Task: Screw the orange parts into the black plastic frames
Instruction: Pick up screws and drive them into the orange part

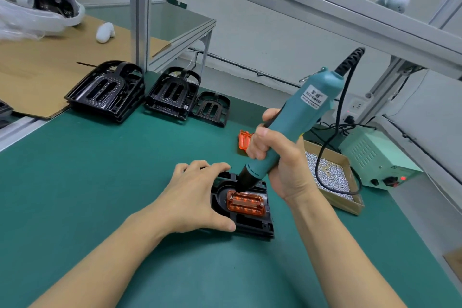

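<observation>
Your left hand (pixel 192 197) lies flat and open-fingered on the near black frame (pixel 252 222), pressing it to the green surface (pixel 100 182), thumb at the frame's front edge. An orange part (pixel 246 202) sits seated in this frame. Your right hand (pixel 277 157) has its grip closed around the teal screwdriver (pixel 287 132), tilted, its black tip touching the orange part's far left corner. Just beyond, a second orange part (pixel 244 140) lies loose; to the right, a cardboard box of screws (pixel 330 177). Farther back stand stacked black frames (pixel 107 90).
</observation>
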### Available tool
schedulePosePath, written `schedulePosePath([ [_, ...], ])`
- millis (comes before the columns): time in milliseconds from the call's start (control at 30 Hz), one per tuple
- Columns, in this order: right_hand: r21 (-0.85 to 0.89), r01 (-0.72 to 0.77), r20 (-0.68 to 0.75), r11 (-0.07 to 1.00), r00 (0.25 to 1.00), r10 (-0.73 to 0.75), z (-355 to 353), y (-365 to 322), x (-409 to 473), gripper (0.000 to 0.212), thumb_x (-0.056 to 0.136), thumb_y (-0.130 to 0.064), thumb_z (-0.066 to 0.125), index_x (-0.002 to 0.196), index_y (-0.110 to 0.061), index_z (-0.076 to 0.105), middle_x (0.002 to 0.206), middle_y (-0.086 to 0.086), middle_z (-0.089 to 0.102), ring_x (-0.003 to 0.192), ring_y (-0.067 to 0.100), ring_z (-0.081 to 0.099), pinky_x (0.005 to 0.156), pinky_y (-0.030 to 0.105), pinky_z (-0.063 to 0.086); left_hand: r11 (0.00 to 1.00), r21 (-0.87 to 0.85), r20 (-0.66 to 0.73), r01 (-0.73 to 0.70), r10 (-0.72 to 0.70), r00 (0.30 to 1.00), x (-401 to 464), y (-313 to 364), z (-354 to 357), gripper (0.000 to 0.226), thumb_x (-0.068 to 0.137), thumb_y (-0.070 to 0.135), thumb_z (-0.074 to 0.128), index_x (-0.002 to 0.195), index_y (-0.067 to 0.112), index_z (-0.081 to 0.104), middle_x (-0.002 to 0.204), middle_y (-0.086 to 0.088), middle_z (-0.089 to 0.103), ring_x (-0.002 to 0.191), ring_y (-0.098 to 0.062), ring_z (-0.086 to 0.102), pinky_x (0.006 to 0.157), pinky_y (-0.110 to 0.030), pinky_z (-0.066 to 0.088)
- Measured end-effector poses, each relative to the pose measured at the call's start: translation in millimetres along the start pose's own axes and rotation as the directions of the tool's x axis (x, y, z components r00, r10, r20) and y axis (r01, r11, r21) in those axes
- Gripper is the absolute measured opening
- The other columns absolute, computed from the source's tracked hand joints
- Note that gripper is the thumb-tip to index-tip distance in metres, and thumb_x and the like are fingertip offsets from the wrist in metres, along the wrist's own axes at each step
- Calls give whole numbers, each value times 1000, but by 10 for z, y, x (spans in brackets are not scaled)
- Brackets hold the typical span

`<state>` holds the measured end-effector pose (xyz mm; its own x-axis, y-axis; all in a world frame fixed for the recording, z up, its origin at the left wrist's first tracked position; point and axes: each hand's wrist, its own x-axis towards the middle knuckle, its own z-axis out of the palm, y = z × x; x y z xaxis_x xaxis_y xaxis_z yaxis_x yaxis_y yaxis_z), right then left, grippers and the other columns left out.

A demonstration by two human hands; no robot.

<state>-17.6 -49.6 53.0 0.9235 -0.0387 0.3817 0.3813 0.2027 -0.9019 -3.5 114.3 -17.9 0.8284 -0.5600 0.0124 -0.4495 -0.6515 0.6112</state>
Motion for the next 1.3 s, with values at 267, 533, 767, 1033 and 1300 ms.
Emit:
schedulePosePath([
  [267, -12, 53, 8, 999, 999, -53, 12, 8, -14, 19, 73, -15, 66, 82, -27, 56, 50, -5, 43, 45, 16, 36, 53, 27, 40, 1000, -23, -4, 17, -17, 1000, -11, -2, 7, 111, 39, 71, 67, 139, 49, 22, 132, 12, 32, 113, -13, 18, 91, -27, 29],
  [533, 37, 34, 50, 999, 998, -36, -2, -2, -22, 19, 72, -11, 65, 80, -18, 48, 50, -4, 44, 44, 14, 36, 52, 26, 40, 999, -24, -1, 28, -28, 1000, -4, -1, 11, 111, 38, 72, 66, 137, 50, 21, 136, 13, 32, 119, -16, 19, 90, -28, 30],
  [767, 50, -19, 158, 999, 987, 11, -29, -31, -36, 25, 68, -9, 62, 88, -11, 46, 50, -6, 45, 44, 13, 37, 53, 24, 40, 999, -28, -3, 24, -24, 1000, -10, -10, 5, 112, 38, 73, 66, 138, 48, 20, 137, 15, 32, 117, -13, 19, 90, -28, 30],
  [1033, 58, -9, 101, 998, 995, 3, -79, -38, -67, 24, 73, -4, 63, 90, -13, 48, 50, -2, 45, 46, 15, 39, 55, 28, 42, 999, -36, -7, 33, -33, 999, -12, -21, 16, 111, 38, 72, 67, 137, 49, 22, 138, 14, 32, 118, -14, 18, 96, -29, 32],
  [1300, 170, 35, -261, 985, 965, 11, -262, -151, -72, 15, 78, -9, 62, 86, -20, 55, 54, -5, 44, 47, 10, 40, 53, 24, 41, 998, -47, 8, 38, -37, 999, -25, -16, 2, 110, 41, 70, 69, 138, 48, 22, 140, 17, 31, 123, -13, 17, 99, -31, 33],
])
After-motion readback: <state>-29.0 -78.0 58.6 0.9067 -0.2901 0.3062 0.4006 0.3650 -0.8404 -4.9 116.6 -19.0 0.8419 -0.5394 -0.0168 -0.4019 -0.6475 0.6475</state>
